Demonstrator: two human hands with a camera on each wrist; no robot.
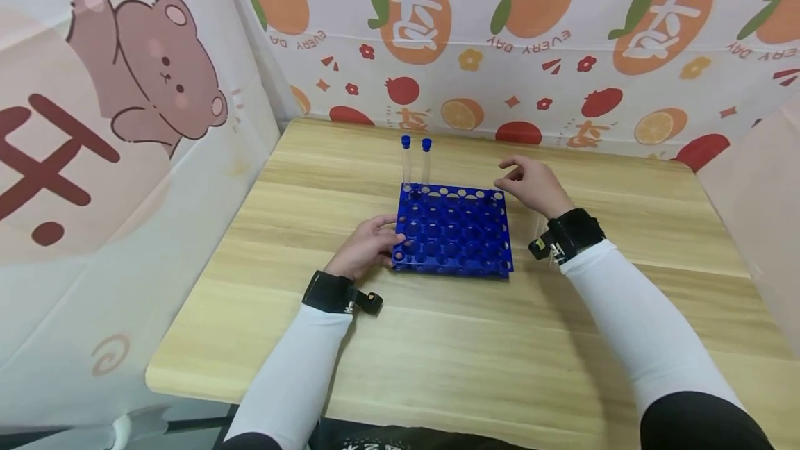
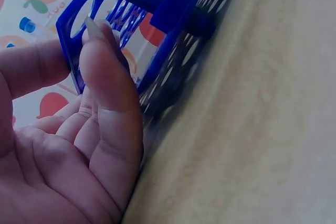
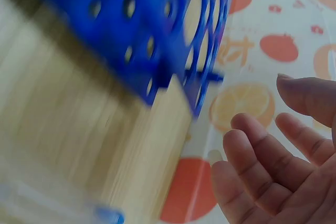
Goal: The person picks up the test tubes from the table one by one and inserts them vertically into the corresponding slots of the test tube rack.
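Observation:
A blue plastic test tube rack point(image 1: 453, 231) with rows of round holes stands on the table. My left hand point(image 1: 369, 247) grips its left edge between thumb and fingers; the left wrist view shows the thumb point(image 2: 107, 98) against the rack's end point(image 2: 79, 30). Two clear test tubes with blue caps point(image 1: 406, 141) point(image 1: 426, 144) stand upright at the rack's far left corner. Beyond the far right corner, my right hand point(image 1: 534, 186) hovers with loosely bent fingers point(image 3: 262, 166) and nothing between them. A blurred blue cap point(image 3: 109, 214) on a clear tube shows low in the right wrist view.
The light wooden table point(image 1: 450, 339) extends around the rack. A patterned cloth point(image 1: 475, 82) hangs behind the table's far edge, and a bear-print cloth point(image 1: 156, 68) covers the left side. Black straps with small cameras point(image 1: 373, 303) point(image 1: 539, 248) sit on both wrists.

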